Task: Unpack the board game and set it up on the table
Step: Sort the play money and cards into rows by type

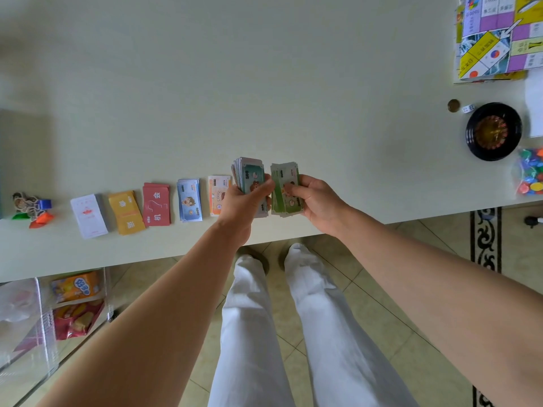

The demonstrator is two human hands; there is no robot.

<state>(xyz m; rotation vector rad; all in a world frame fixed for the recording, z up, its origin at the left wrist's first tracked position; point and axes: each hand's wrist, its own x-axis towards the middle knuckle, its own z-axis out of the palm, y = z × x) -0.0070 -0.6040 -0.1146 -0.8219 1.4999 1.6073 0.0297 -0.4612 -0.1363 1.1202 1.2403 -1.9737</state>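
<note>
Paper money: left hand grips a thick teal stack, right hand pinches thin green notes. Flat card piles lie at left, a round black wheel at right.

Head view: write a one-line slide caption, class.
Left hand holds a note stack, right hand green notes, beside sorted piles on the table.

Five laid-out stacks, two held bundles — one die, one coin, one roulette wheel
</note>
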